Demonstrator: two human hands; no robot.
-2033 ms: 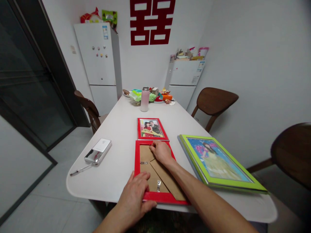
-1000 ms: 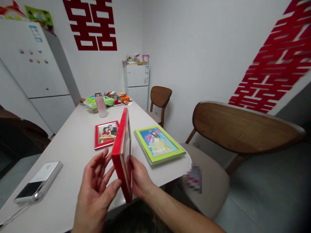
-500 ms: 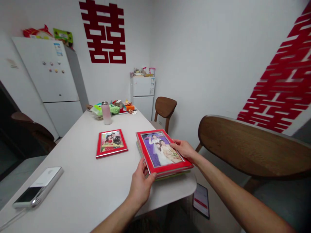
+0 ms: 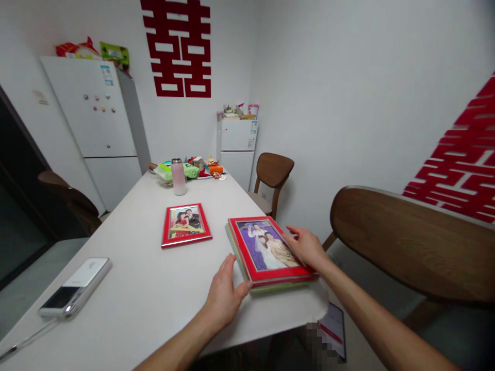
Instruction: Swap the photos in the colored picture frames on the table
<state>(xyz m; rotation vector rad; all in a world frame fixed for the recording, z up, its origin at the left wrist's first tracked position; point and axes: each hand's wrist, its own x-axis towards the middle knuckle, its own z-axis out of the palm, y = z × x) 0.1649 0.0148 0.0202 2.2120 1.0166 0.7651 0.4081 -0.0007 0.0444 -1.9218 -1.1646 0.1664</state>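
A red photo frame (image 4: 251, 257) with a wedding picture lies on top of a stack by the table's near right corner. Beneath it, the green edge (image 4: 284, 286) of another flat piece shows. My left hand (image 4: 225, 296) is open beside the stack's near left corner, its thumb tip close to or touching it. Along the right side, my right hand (image 4: 307, 248) is open, with the thumb over the frame's edge and the fingers apart. Another red photo frame (image 4: 186, 239), smaller in view, lies flat to the left, away from both hands.
On the white table (image 4: 147, 288) are a power bank (image 4: 77, 288) with a cable, a pink bottle (image 4: 178, 178) and several packages (image 4: 191, 171) at the far end. Wooden chairs (image 4: 274, 170) stand around. A phone (image 4: 335, 330) is below the near right corner.
Both hands have loosened from the stack of frames: the left fingers have come off its left side, and the right hand has slid outward to its right edge. The view has turned slightly left.
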